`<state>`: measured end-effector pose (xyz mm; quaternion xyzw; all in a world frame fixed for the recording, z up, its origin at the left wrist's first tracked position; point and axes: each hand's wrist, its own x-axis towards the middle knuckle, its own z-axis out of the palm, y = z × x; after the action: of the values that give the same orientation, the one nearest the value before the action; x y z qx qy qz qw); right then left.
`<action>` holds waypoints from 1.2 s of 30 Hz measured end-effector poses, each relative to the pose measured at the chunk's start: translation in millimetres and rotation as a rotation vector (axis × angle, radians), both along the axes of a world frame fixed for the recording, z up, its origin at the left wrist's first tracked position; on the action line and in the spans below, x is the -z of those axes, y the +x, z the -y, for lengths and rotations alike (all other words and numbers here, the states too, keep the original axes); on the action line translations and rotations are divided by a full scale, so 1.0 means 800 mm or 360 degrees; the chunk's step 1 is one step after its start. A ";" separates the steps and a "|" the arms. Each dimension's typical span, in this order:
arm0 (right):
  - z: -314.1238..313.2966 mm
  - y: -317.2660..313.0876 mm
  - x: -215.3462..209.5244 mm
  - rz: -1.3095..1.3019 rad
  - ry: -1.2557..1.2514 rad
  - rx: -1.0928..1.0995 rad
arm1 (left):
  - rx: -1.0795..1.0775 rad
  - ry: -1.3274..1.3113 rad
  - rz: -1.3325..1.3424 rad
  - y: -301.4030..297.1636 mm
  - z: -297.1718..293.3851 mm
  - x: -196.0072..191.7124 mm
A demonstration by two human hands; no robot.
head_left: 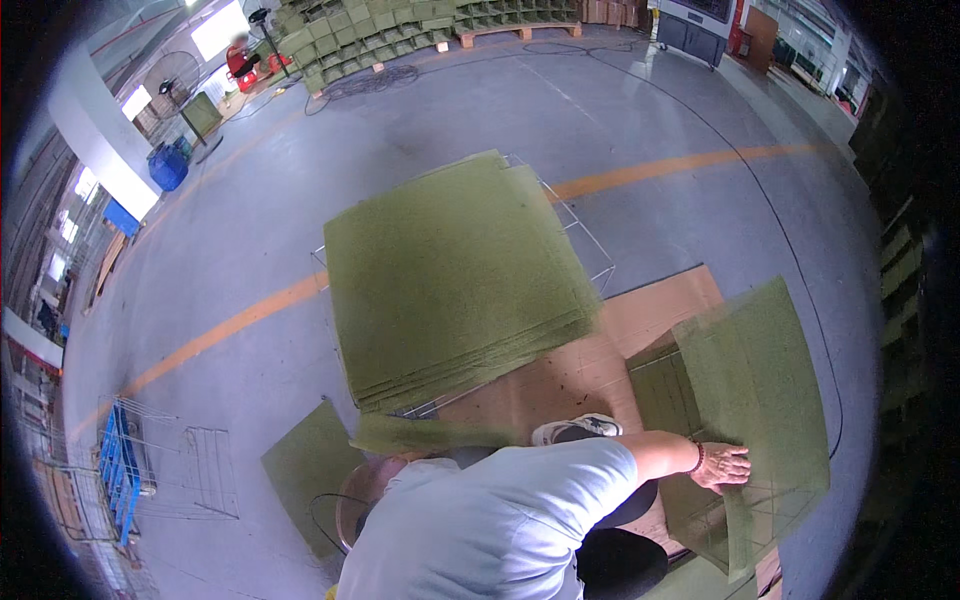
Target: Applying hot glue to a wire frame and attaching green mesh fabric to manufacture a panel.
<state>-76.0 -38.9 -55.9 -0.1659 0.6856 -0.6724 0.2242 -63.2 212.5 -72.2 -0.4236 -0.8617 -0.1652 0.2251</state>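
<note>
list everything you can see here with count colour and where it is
stack of mats: one tall pile, olive green, centre, on a wire rack
wire rack: one, pale metal, showing under the pile's far right edge
single mat: one, olive green, right, under the right hand
cardboard sheet: one, brown, on the floor between pile and right mat
loose mat: one, olive green, on the floor lower left
wire baskets: a few, grey with a blue one, far lower left
floor line: one, orange, crossing the grey floor
stacked green goods: many, on pallets at the far wall
shoe: one, white, beside the cardboard
right hand: flat on the single mat, wristband on
left hand: not in view
</note>
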 end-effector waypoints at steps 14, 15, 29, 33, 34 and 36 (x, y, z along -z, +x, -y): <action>-0.087 0.040 0.054 -0.0028 -0.0051 0.0009 | 0.0053 -0.0009 0.0151 -0.010 -0.008 -0.001; -0.094 0.045 0.056 -0.0031 -0.0061 0.0013 | 0.0051 -0.0049 0.0152 -0.010 -0.007 0.000; -0.192 0.084 0.071 -0.0075 -0.0248 0.0179 | 0.0129 -0.0089 0.0451 -0.012 -0.002 -0.016; -0.204 0.106 0.076 -0.0069 -0.0264 0.0167 | 0.0101 -0.0123 0.0431 -0.012 -0.007 -0.020; -0.204 0.111 0.076 -0.0070 -0.0269 0.0156 | 0.0095 -0.0143 0.0423 -0.013 -0.007 -0.020; -0.201 0.120 0.075 -0.0073 -0.0282 0.0125 | 0.0071 -0.0152 0.0434 -0.011 -0.002 -0.018</action>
<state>19.9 122.1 -115.5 -0.1733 0.6344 -0.7347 0.1663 -72.3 213.8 -57.5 -0.4266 -0.8815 -0.1851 0.0817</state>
